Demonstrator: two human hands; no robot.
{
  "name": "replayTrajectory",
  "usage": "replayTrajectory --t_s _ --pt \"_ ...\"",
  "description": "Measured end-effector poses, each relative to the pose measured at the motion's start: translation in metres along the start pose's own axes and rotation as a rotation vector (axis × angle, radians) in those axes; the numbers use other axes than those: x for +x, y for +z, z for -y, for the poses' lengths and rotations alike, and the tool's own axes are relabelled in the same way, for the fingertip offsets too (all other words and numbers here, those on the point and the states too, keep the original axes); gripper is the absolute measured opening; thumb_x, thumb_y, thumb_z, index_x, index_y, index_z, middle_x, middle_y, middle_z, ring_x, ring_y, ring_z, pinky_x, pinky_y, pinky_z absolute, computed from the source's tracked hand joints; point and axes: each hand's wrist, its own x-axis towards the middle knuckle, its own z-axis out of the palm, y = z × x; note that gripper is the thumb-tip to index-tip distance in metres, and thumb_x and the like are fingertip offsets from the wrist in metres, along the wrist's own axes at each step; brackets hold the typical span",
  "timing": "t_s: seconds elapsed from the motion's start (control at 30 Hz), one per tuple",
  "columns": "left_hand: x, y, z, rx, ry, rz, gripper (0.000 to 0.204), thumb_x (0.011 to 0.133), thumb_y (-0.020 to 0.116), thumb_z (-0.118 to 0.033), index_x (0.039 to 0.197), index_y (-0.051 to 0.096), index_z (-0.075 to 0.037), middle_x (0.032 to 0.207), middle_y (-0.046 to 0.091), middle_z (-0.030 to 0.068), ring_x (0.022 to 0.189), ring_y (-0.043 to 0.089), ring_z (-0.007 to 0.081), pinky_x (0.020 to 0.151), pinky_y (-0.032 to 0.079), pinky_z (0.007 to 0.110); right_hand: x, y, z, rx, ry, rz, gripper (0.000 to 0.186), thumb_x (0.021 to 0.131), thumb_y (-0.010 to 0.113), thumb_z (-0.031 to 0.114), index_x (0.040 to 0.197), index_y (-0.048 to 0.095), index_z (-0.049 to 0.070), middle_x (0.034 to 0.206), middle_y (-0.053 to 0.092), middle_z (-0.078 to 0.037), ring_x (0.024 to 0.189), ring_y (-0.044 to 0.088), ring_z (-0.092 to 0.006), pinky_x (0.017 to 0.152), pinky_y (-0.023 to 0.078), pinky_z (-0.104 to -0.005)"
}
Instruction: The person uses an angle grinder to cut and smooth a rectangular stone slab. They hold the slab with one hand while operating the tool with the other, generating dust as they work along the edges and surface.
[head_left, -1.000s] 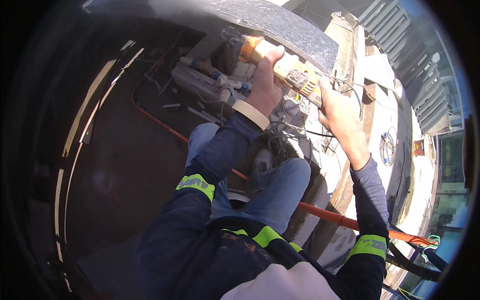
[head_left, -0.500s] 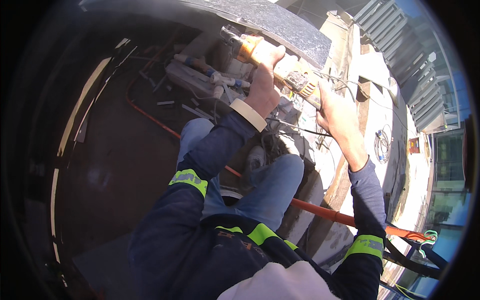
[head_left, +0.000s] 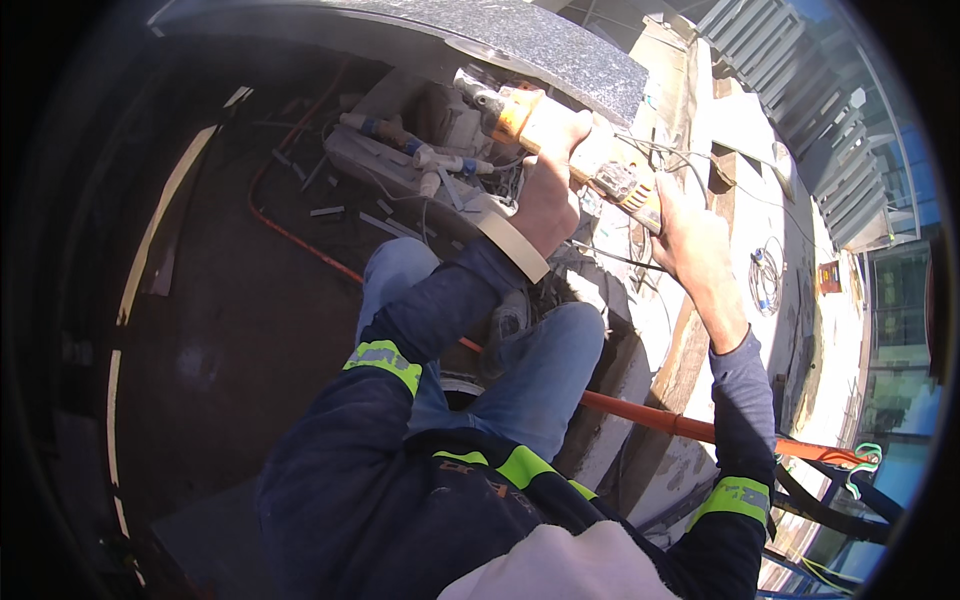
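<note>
Yellow power tool: the dusty tool [head_left: 612, 178] lies across both hands, its middle inside the left and its rear end inside the right.
Left hand: this hand [head_left: 550, 195] is wrapped around the tool's body, thumb on top; a beige ring [head_left: 513, 248] circles the wrist just behind it.
Right hand: this hand [head_left: 690, 235] is closed around the tool's rear end.
Change: since a half second ago, both hands and the tool have shifted rightward along the slab, toward its near right corner; haze over the slab has thinned since the first frame.
Long axis: diagonal, from the right hand forward and leftward past the left hand.
Tool head: points forward-left, away from the person, near the slab's edge; whether it touches is unclear.
Stone slab: speckled dark slab [head_left: 560, 55], just beyond the left hand.
Cable connectors: white-and-blue connectors [head_left: 450, 161], left of the left hand.
Coiled cable: loops [head_left: 765, 282] to the right of the right hand.
Orange hose: stretch [head_left: 660, 422] well behind the right hand, nearer the body.
</note>
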Motion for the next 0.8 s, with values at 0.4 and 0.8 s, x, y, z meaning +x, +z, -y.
replayTrajectory --t_s 0.4,0.8 --pt "-0.001 0.001 -0.011 0.007 0.016 0.036 0.023 0.108 0.067 -0.026 0.121 0.065 -0.007 0.115 0.071 0.0100 0.119 0.073 0.0230 0.105 0.059 0.038 0.010 0.009 0.002 0.003 -0.052 -0.030 0.091 0.079 0.087 0.013 0.160 0.046 0.007 0.098 0.074 -0.023 0.090 0.076 -0.0409 0.079 0.061 -0.0504" --pt "0.023 -0.009 -0.044 -0.018 0.089 -0.066 0.024 0.098 0.075 -0.021 0.116 0.069 -0.006 0.108 0.074 0.0060 0.097 0.075 0.0194 0.089 0.061 0.036 0.052 0.015 0.025 0.072 -0.031 0.029 0.085 0.082 0.082 0.012 0.160 0.046 0.008 0.100 0.074 -0.022 0.091 0.075 -0.0398 0.079 0.060 -0.0492"
